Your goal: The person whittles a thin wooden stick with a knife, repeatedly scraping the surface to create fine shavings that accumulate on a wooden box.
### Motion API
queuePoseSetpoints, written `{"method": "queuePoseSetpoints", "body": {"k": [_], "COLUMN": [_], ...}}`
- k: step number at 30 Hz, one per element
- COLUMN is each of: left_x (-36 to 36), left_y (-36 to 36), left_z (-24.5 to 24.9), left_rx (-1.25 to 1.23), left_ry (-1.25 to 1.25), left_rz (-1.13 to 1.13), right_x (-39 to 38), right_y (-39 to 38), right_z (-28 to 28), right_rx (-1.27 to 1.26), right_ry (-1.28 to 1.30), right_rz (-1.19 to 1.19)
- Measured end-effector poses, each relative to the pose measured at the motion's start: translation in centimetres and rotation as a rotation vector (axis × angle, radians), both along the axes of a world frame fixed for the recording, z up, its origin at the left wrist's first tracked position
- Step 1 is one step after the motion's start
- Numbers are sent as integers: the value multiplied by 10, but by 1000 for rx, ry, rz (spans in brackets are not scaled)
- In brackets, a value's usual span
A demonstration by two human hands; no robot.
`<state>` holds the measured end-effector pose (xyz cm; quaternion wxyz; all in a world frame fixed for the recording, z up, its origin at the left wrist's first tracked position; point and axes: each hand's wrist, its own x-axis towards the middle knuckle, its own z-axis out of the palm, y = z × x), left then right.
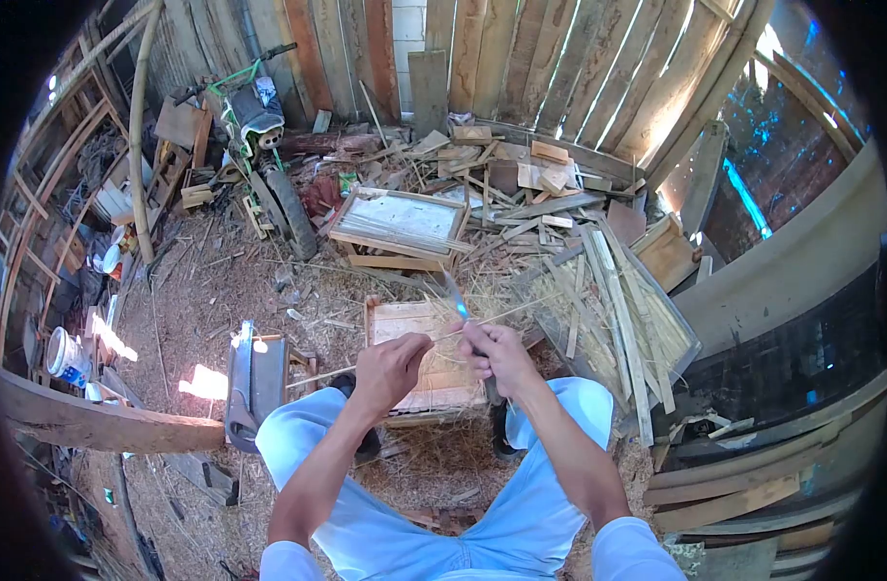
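Note:
My left hand (393,372) is closed around a long thin wooden strip (319,378) that runs from lower left to upper right. In my right hand (496,352) is a knife (456,293), its blade pointing up and away from me. The strip passes by the right hand at the knife; whether the blade touches it is hidden by the fingers. Both hands are above a low wooden bench (429,402) between my knees, with thin shavings on its right side.
A hand saw (240,421) lies on a dark stand to the left. Ahead stands a wood-framed tray (405,215) with thin strips on it. Long slats (622,320) lie at right, scrap wood (521,179) behind. A small motorbike (259,126) stands back left, a white bucket (68,356) far left.

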<state>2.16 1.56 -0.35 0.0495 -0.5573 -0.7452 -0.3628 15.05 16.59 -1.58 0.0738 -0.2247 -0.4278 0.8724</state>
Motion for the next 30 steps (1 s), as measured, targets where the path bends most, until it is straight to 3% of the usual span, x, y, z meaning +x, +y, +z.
{"method": "queuePoseSetpoints", "body": {"k": [10, 18, 23, 30], "left_x": [2, -8, -12, -11], "left_y": [3, -10, -15, -23], "left_z": [-5, -4, -7, 3], "left_rx": [25, 58, 55, -26], "left_ry": [74, 78, 78, -49], "left_rz": [-9, 3, -44, -39], "right_x": [-3, 17, 25, 41], "right_y": [-7, 38, 48, 68], "right_z": [2, 7, 10, 11], "right_rx": [-60, -28, -5, 35], "right_ry": [71, 3, 15, 14], "right_rz": [81, -71, -30, -114]}}
